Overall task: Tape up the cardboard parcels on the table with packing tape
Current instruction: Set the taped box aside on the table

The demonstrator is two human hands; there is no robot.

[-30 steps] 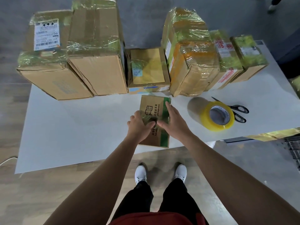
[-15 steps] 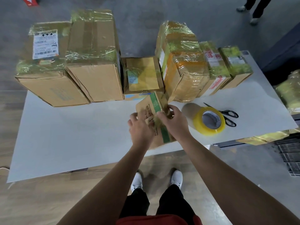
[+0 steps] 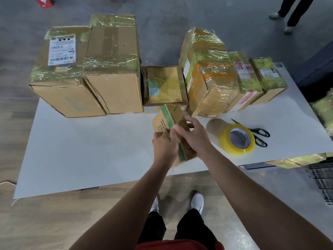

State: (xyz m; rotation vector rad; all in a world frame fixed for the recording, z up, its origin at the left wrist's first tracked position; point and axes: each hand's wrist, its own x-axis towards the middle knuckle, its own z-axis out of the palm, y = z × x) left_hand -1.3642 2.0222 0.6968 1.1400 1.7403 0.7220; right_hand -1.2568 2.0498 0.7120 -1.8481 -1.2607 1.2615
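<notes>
- Noted labelled box point(image 3: 61, 73) at rear left of table point(image 3: 81, 150); wrapped in film, white label on top.
- Noted tall box point(image 3: 115, 69) just right of it, sides touching; film across top.
- Noted low box point(image 3: 164, 85) next along, set between tall box and wrapped parcel point(image 3: 209, 78).
- Found small box point(image 3: 167, 120) in front of low box, over near middle of table, tilted with far end raised; green band along one edge. Could not tell whether near end touched table.
- Recorded left hand point(image 3: 164, 147) gripping small box at near-left side, fingers curled round it.
- Recorded right hand point(image 3: 194, 136) gripping same box from right, thumb on top by green band, fingers wrapped round far side.
- Noted wrapped parcel at rear, right of centre, heavily filmed.
- Noted tape roll point(image 3: 236, 139) lying on table near right hand, apart from it; yellow, on long cardboard core.
- Noted red-print parcel point(image 3: 246, 78) against wrapped parcel.
- Noted scissors point(image 3: 259, 136), black handles, just beside roll; blades partly hidden behind it.
- Noted end parcel point(image 3: 268, 76) at rear right, beside red-print parcel.
</notes>
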